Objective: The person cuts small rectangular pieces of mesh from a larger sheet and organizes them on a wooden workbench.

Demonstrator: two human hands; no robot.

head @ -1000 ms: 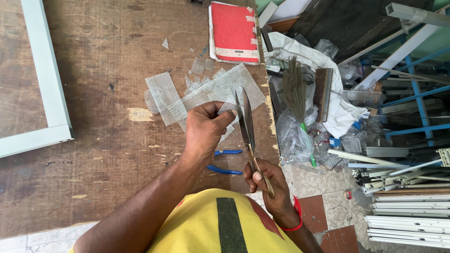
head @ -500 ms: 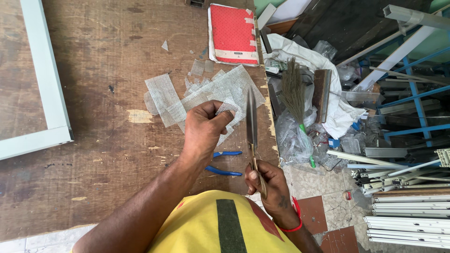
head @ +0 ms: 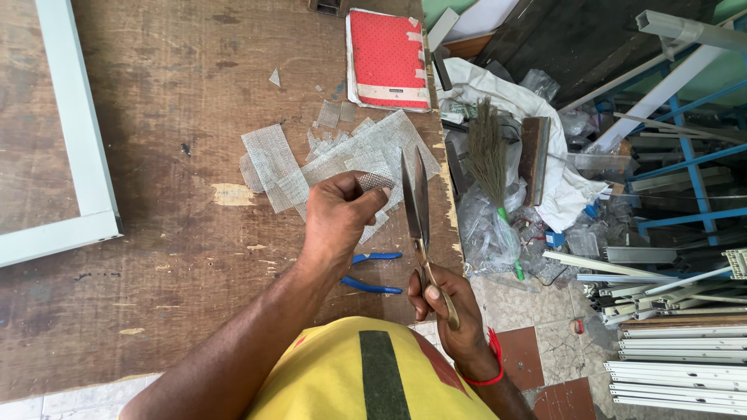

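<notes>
- Since the earlier frames the scissors [head: 415, 204] have been raised a little and turned, so that the two blades, which looked almost as one line before, are now seen slightly parted with the tips pointing away from the person.
- The handles are gripped by the right hand [head: 443, 303]; its fingers are closed through and around the loops.
- A small mesh piece [head: 374, 181] is pinched between thumb and fingertips of the left hand [head: 336, 220], whose other fingers are curled in. The piece is held above the table, just beside the blades on their left.
- More mesh scraps [head: 334, 155] are spread on the wooden table [head: 156, 93] under the hands, and blue-handled pliers [head: 372, 271] lie near the table edge.
- A risk is judged here: the fingertips are very close to the blades, so a fingertip could be nicked if the blades are closed before the mesh is pushed further out.
- The piece is small and thin, so it could bend away between the blades, or slip out of the pinch.
- A dropped piece could be lost among the other scraps or fall over the edge into the clutter on the floor.
</notes>
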